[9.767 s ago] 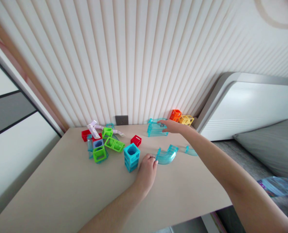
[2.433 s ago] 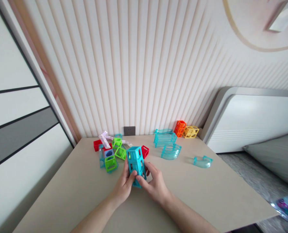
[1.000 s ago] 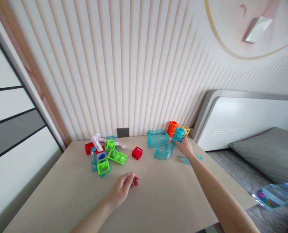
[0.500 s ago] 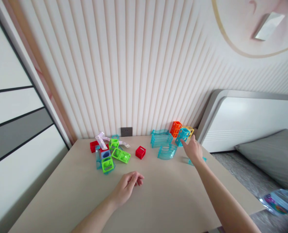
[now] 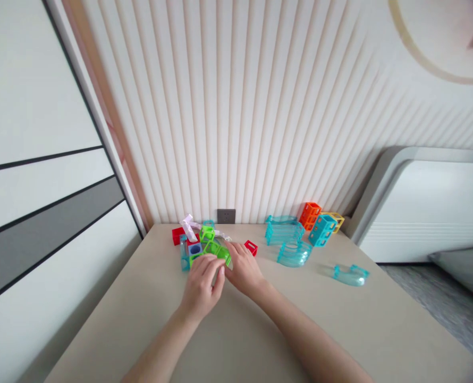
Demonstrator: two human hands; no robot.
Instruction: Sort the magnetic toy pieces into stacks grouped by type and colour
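Both my hands are at the pile of plastic toy blocks on the left of the table. My left hand (image 5: 202, 287) hangs over the pile's front with fingers bent and thumb apart, partly covering a green block. My right hand (image 5: 244, 268) is open at the right end of a green double block (image 5: 216, 249); whether it touches the block I cannot tell. A red block (image 5: 251, 247) shows just behind the right hand. Around them lie another green block (image 5: 207, 233), a blue block (image 5: 195, 249), a red block (image 5: 178, 235) and a pale lilac piece (image 5: 188, 227).
On the right stand clear teal track pieces (image 5: 286, 233), a curved teal piece (image 5: 294, 255), and orange (image 5: 310, 215), blue (image 5: 322, 230) and yellow (image 5: 337, 220) block frames. A teal piece (image 5: 351, 275) lies nearer the right edge. A ribbed wall (image 5: 236, 106) closes the back.
My right hand has swung left from the blue block frame to the green blocks. My left hand has moved forward to the same pile. The view has turned left.
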